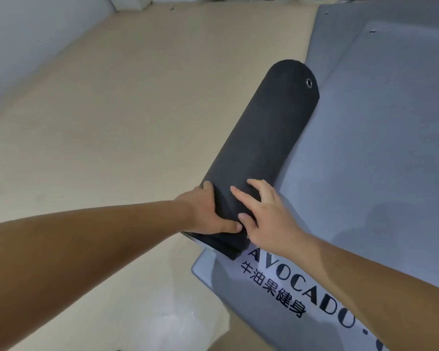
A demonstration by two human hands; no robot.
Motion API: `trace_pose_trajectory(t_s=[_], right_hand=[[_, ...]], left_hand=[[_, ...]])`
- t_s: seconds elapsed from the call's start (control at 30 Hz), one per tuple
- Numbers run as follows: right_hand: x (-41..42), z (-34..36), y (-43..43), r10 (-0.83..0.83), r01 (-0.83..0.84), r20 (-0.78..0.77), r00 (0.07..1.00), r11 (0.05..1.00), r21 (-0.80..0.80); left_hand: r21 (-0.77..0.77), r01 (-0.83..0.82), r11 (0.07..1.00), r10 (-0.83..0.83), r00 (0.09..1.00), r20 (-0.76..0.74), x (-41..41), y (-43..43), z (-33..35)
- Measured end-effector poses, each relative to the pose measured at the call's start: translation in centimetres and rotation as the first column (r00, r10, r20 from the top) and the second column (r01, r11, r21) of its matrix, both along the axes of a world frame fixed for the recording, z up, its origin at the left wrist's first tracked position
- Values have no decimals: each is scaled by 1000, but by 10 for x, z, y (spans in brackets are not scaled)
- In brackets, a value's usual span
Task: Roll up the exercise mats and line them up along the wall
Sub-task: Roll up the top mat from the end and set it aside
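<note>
A black rolled mat (261, 138) lies on a flat grey mat (365, 173) printed with "AVOCADO" lettering; the roll has a metal eyelet near its far end. My left hand (208, 211) grips the near end of the roll from the left side, thumb pressed on top. On the same end, my right hand (264, 214) rests with its fingers spread over the top. The roll's near edge shows stepped layers.
Beige floor (124, 110) stretches to the left and ahead. A white wall (23, 41) runs along the far left. More grey mats (390, 34) lie flat at the upper right, overlapping one another.
</note>
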State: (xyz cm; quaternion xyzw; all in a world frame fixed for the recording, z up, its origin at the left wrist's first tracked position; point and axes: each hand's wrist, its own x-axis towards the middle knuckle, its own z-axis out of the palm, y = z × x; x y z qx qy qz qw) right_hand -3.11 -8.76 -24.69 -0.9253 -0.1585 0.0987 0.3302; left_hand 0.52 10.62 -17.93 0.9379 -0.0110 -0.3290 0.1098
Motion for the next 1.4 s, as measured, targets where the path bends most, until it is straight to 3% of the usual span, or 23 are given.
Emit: trace_pose_trajectory(t_s=[0.13,0.33,0.47,0.53,0.6,0.67,0.7,0.77,0.83,0.97,1.07,1.1,1.2,1.27,1.33,1.4], right_hand=[[12,1,0,29,-28,-128,991,1000,8],[17,5,44,-75,70,-233,969,997,-30],[29,6,85,-176,190,-189,966,980,60],[35,9,106,-221,225,-88,971,974,32],[38,9,128,-235,235,6,972,972,-6],[41,8,149,-236,237,57,970,971,-24],[45,8,156,-224,228,88,971,973,-39],[58,10,166,-186,195,140,973,979,-56],[70,13,174,-160,167,113,981,984,-56],[70,8,185,-272,279,91,958,957,-75],[66,9,204,-383,398,-210,900,917,34],[68,8,212,-380,401,-235,895,915,48],[83,12,232,-375,382,-178,910,924,2],[92,15,236,-326,322,-59,943,944,-72],[99,15,233,-209,222,98,973,965,-140],[107,13,234,-94,131,181,979,970,-203]], left_hand=[[-86,-214,973,215,977,8,14,31,-11],[-337,-280,899,286,958,-33,25,81,-29],[-514,-344,786,320,937,-139,41,124,-38],[-514,-338,789,336,936,-100,47,146,-42],[-441,-222,870,291,952,94,53,164,-41],[-383,41,923,138,893,429,52,178,-37],[-366,220,904,34,817,576,49,181,-35],[-292,461,838,-151,710,688,38,186,-36],[-235,478,846,-216,711,670,30,194,-44],[-248,351,903,-106,741,663,25,217,-54],[-227,261,938,-61,772,633,25,220,-49],[-212,245,946,-65,784,617,25,219,-48],[-146,248,958,-128,821,556,33,220,-44],[-93,218,972,-147,862,485,44,229,-43],[-171,95,981,-26,931,365,56,252,-47],[-354,-70,933,162,958,235,65,278,-49]])
